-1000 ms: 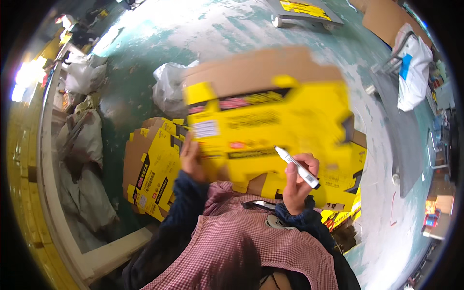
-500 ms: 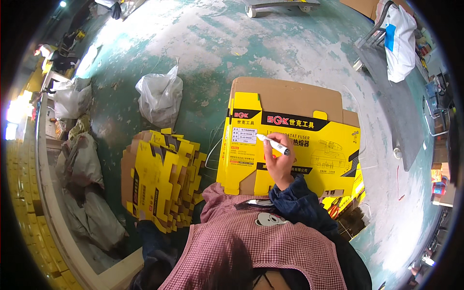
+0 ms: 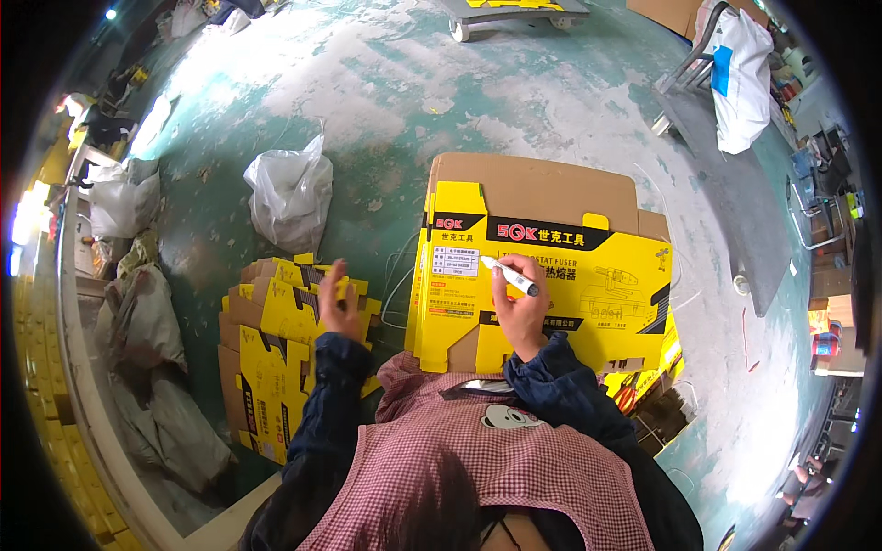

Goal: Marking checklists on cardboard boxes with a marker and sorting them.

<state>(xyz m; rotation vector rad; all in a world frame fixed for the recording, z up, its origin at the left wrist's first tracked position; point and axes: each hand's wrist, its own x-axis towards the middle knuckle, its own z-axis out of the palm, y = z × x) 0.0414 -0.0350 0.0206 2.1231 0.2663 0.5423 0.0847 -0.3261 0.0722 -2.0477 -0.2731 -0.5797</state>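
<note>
My right hand point(image 3: 522, 317) holds a white marker pen with a dark end point(image 3: 512, 275). Its tip is at the white printed label on a flattened yellow-and-black cardboard box point(image 3: 625, 317). That box lies in front of my body, with a brown cardboard flap point(image 3: 537, 188) on its far side. My left hand point(image 3: 340, 308) is raised over the right part of a pile of similar flattened boxes point(image 3: 266, 367), its fingers apart and nothing visible in it. The pile is uneven, and my left sleeve covers part of it.
A translucent plastic bag point(image 3: 292, 197) stands on the worn green floor beyond the pile. White sacks point(image 3: 152, 321) line the left side. A wheeled platform point(image 3: 514, 11) is at the far edge, and a white bag point(image 3: 740, 83) hangs at a dark grey bench point(image 3: 726, 193) on the right.
My left hand has come up from the pile's lower left side to above its right part. The pile's top box has shifted down and left. The pen stays by the label.
</note>
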